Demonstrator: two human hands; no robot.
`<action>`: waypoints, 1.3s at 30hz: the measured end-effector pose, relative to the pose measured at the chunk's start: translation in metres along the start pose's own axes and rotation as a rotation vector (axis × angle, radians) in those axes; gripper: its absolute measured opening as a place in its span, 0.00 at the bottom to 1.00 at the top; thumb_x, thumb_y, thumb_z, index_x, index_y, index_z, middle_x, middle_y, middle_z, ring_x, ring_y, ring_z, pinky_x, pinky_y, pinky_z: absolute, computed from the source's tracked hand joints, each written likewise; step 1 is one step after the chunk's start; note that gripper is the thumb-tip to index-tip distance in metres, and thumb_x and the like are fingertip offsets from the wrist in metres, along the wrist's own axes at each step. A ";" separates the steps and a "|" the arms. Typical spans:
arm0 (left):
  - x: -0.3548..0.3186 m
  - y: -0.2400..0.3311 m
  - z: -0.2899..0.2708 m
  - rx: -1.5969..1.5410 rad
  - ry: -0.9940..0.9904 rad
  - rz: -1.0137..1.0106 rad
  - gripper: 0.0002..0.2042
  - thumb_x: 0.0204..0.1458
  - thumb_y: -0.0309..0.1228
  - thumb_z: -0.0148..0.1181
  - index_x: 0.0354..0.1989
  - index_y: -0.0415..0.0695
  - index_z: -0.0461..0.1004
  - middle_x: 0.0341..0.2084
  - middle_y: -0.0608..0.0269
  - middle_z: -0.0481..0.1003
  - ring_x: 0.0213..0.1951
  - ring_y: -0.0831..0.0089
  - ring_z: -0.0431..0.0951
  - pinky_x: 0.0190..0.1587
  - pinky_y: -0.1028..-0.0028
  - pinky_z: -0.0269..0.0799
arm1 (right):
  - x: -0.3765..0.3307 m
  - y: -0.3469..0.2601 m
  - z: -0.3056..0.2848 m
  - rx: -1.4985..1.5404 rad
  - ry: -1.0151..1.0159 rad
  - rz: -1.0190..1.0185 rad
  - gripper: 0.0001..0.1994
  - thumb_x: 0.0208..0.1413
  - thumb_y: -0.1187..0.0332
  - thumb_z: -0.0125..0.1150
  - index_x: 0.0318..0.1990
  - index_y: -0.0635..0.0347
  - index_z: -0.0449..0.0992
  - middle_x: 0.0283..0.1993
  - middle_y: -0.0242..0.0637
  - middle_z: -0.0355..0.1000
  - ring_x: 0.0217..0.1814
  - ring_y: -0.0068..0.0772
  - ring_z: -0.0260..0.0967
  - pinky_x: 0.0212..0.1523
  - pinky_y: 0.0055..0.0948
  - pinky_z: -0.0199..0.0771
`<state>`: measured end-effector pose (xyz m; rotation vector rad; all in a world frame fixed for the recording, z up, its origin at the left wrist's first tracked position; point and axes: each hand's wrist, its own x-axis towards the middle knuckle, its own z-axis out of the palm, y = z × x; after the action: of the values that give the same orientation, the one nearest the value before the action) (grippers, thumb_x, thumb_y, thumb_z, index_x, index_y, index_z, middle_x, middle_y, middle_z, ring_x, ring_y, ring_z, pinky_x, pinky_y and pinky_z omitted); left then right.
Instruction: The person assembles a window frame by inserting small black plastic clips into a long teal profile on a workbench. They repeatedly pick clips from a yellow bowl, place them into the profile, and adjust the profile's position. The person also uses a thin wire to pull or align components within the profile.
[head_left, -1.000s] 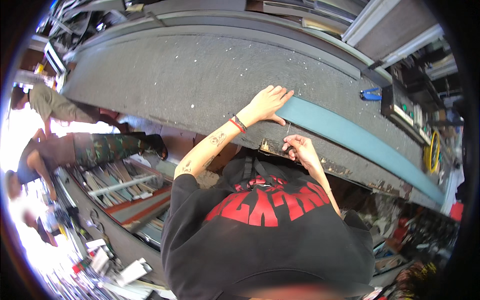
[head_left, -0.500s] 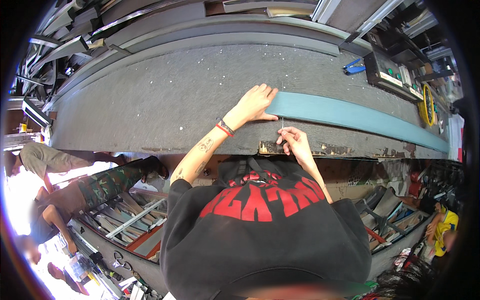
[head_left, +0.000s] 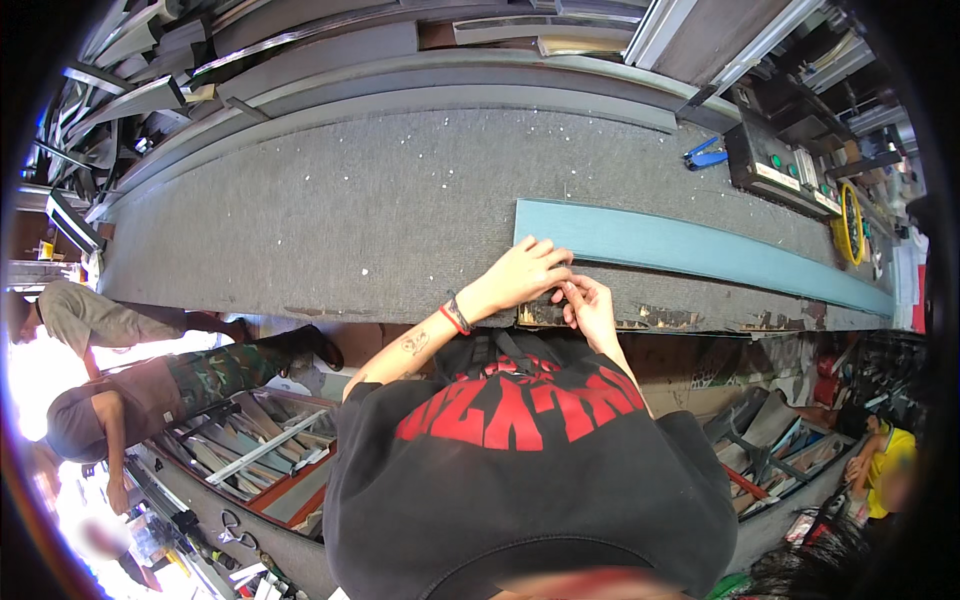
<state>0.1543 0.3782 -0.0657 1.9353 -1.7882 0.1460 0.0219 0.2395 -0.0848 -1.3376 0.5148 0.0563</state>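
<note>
A long, flat blue-grey strip lies on the carpeted bench, its squared left end in front of me and its length running off to the right. My left hand is over the strip's near edge close to that end, fingers curled together and reaching toward the other hand. Just below the edge, my right hand pinches with thumb and forefinger, its tips meeting the left fingers. Whatever lies between the fingertips is hidden or too small to name. A thin pale line shows at the strip's far edge.
Blue-handled pliers lie at the back right, beside a dark control box with green buttons. A yellow ring-shaped item is at the right. Metal profiles pile up far left. Other people are behind me on both sides.
My left hand has moved off the strip's end to its near edge and now meets my right hand. The end is uncovered. The thin line seen at my right fingers is now hidden.
</note>
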 end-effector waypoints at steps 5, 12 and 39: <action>-0.003 0.010 0.007 0.023 -0.004 -0.084 0.06 0.48 0.32 0.56 0.35 0.48 0.71 0.36 0.69 0.70 0.38 0.71 0.68 0.40 0.71 0.62 | -0.002 -0.009 0.004 -0.021 0.003 0.008 0.11 0.62 0.69 0.51 0.44 0.67 0.73 0.29 0.34 0.74 0.16 0.13 0.62 0.13 0.13 0.59; 0.004 -0.002 0.002 -0.240 0.268 -0.366 0.03 0.53 0.27 0.53 0.34 0.43 0.69 0.32 0.62 0.69 0.36 0.64 0.69 0.39 0.67 0.64 | 0.006 -0.065 -0.006 -0.976 0.240 -0.260 0.13 0.58 0.65 0.52 0.39 0.68 0.74 0.31 0.49 0.75 0.28 0.48 0.73 0.30 0.40 0.72; 0.090 -0.035 0.008 -0.093 0.215 -0.616 0.10 0.55 0.35 0.55 0.31 0.40 0.77 0.26 0.63 0.74 0.33 0.64 0.69 0.43 0.66 0.59 | 0.134 -0.241 -0.099 -0.209 0.632 -1.082 0.07 0.55 0.70 0.56 0.30 0.65 0.70 0.27 0.36 0.65 0.30 0.26 0.63 0.32 0.27 0.66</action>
<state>0.1977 0.2941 -0.0466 2.2079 -0.9890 0.0525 0.1877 0.0532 0.0696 -1.6851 0.2426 -1.2582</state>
